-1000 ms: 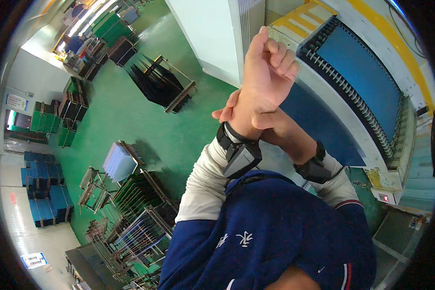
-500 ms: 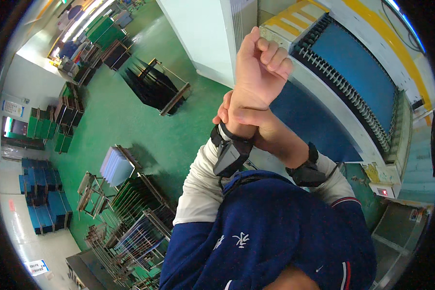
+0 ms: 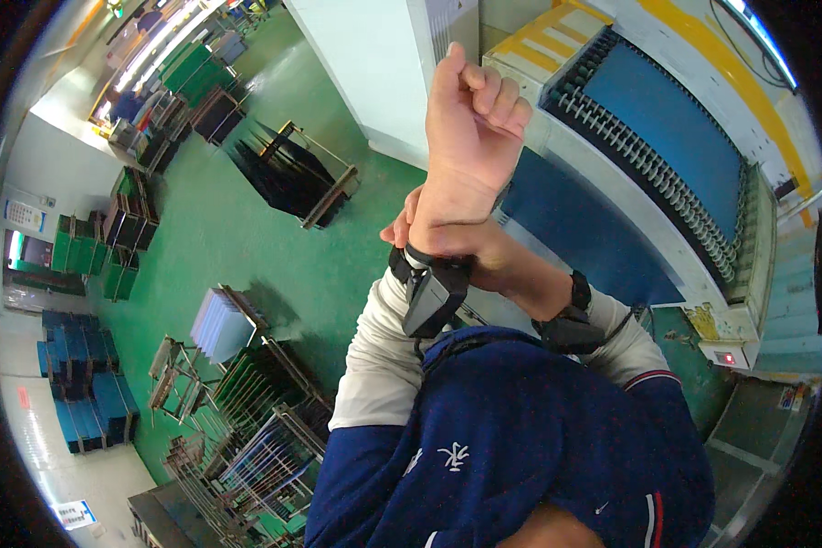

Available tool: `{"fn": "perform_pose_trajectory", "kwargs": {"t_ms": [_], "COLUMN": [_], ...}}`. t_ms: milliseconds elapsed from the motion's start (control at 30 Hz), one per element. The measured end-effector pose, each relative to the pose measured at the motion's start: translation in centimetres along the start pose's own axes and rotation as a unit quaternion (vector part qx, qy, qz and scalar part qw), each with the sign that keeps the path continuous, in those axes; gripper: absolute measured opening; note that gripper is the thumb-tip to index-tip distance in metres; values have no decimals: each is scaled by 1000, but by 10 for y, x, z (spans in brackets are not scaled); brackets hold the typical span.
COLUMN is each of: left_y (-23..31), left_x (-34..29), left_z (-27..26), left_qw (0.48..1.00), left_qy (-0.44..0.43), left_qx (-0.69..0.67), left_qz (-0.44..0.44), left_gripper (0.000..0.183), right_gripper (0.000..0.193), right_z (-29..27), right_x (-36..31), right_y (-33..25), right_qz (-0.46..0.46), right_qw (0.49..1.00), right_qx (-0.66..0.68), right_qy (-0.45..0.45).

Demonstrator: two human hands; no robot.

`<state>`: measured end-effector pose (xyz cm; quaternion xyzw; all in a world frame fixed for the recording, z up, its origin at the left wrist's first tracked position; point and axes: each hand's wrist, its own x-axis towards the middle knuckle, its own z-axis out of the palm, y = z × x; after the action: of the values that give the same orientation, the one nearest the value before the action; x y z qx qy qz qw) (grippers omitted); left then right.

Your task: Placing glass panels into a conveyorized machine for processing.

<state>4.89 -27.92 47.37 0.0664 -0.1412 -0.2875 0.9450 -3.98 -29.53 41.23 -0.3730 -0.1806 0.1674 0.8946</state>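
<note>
My left hand (image 3: 477, 123) is raised in front of me, palm side showing and fingers loosely curled in, with nothing visible in them. My right hand (image 3: 457, 239) is wrapped round my left wrist, its thumb across the near side and its fingertips showing on the left. Just below that grip, a black strapped device (image 3: 437, 297) sits on my left forearm, over the end of the white sleeve. A second black device (image 3: 571, 329) is strapped on my right forearm.
On the right stands a machine with a blue bed and rows of rollers (image 3: 648, 164). A white cabinet (image 3: 365, 73) rises ahead. Racks of dark panels (image 3: 292, 178) and pale sheets (image 3: 224, 324) stand on the green floor (image 3: 192, 228). Blue crates (image 3: 87, 411) line the left wall.
Both hands have shifted slightly left. My right hand has slid down my left wrist, closer to the black strap. The fingers of my left hand stay curled.
</note>
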Motion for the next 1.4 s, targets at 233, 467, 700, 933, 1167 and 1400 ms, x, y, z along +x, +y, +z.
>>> {"fn": "perform_pose_trajectory", "kwargs": {"t_ms": [233,467,700,933,1167,1400], "left_y": [-7,-10,-9,-7,-13,-12], "left_x": [3,11,17,17,17,23], "left_z": [-3,-22,-22,-24,-22,-38], "left_qw": [998,930,901,956,959,990], "left_qy": [-4,71,91,36,4,62], "left_qx": [57,327,397,282,281,113], "left_qz": [10,151,150,71,34,-48], "left_gripper": [40,39,38,41,42,37], "right_gripper": [28,24,29,41,54,65], "right_z": [6,6,2,-10,-25,-39], "right_x": [-7,-9,-9,-9,-11,-15], "right_y": [-6,-12,-11,-20,-25,-27], "right_qz": [46,33,16,20,43,26], "right_qw": [995,987,988,995,998,998], "right_qx": [20,26,-9,-18,-31,-52], "right_qy": [87,153,151,94,45,38]}}
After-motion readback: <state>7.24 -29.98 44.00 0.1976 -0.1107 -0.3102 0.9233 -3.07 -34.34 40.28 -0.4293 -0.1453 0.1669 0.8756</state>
